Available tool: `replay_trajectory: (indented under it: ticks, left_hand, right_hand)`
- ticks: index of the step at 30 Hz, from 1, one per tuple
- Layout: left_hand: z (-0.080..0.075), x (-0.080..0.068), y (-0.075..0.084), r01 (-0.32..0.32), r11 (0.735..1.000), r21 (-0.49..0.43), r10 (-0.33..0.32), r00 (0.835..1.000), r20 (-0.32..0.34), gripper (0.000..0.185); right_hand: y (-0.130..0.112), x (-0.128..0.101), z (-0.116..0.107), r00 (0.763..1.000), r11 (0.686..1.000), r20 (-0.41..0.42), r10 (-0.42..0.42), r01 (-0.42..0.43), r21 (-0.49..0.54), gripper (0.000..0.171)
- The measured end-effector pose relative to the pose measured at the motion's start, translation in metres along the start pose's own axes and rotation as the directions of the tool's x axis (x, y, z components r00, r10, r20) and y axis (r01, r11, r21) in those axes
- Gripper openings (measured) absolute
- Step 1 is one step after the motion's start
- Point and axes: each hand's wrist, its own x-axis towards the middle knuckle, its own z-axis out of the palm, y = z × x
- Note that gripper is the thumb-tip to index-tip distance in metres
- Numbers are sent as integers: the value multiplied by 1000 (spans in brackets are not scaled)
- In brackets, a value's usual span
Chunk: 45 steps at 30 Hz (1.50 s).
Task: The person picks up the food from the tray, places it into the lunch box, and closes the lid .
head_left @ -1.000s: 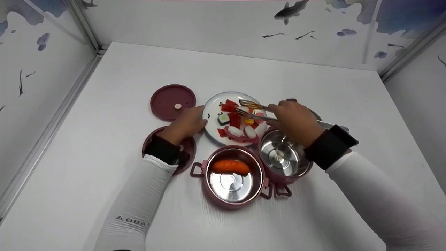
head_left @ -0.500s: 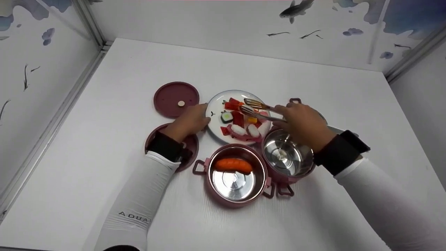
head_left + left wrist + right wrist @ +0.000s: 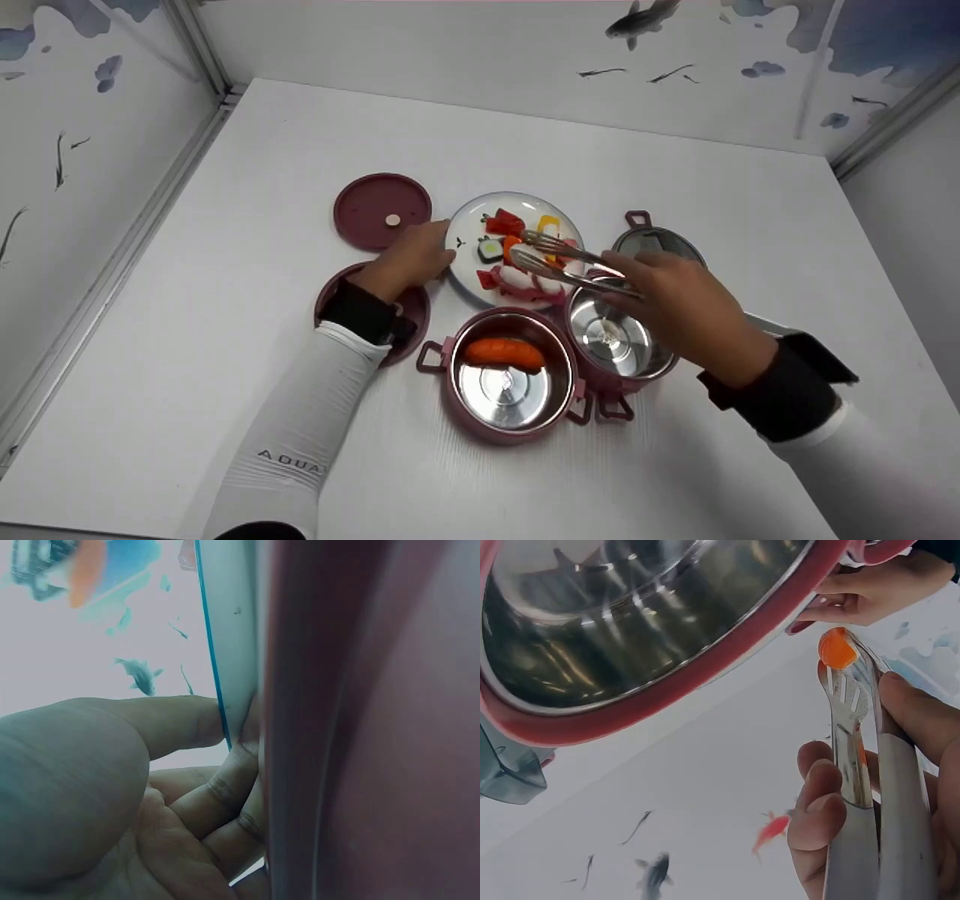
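In the head view my left hand (image 3: 416, 255) holds the left rim of a white plate (image 3: 465, 217). The left wrist view shows the thumb on the rim's upper side and curled fingers beneath. My right hand (image 3: 679, 300) grips metal tongs (image 3: 574, 255), their tips over the plate. Between those tips, in the right wrist view, sits an orange-and-white food piece (image 3: 838, 649), seemingly sushi. Also on the plate are a sushi roll (image 3: 490, 250), red pieces (image 3: 504, 222), a yellow-topped piece (image 3: 549, 225) and white pieces (image 3: 515, 278). The tongs partly hide the food.
In front of the plate stands a pink pot (image 3: 504, 442) holding an orange sausage-like piece (image 3: 504, 352). Another pot (image 3: 611, 341) adjoins it under my right hand. Two dark red lids (image 3: 367, 210) lie left, one beneath my left wrist. Behind my right hand lies a round grey handled thing (image 3: 652, 241).
My right hand has moved right and toward me, its tongs now lower in the view with an orange-and-white piece at their tips. My left hand keeps its hold on the plate.
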Motion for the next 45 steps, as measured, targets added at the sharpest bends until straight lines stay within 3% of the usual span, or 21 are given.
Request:
replay_trajectory:
  ticks: [7,17,26,35,45]
  left_hand:
    - [0,1,-1,10,1000,-18,-10,1000,11,32]
    - [0,1,-1,14,1000,-12,-14,1000,24,34]
    - [0,2,0,29,999,-17,-29,999,32,32]
    - [0,2,0,21,1000,-10,-21,999,27,31]
    - [0,3,-1,35,999,11,-35,999,35,34]
  right_hand:
    - [-21,-36,-5,992,994,-76,-99,95,-51,55]
    - [-43,-63,9,991,990,59,-119,123,-64,57]
    - [-47,-64,27,978,981,80,-191,193,-18,49]
    - [-53,-58,35,968,983,169,-184,186,2,48]
    - [-52,-55,37,964,984,197,-177,179,7,47]
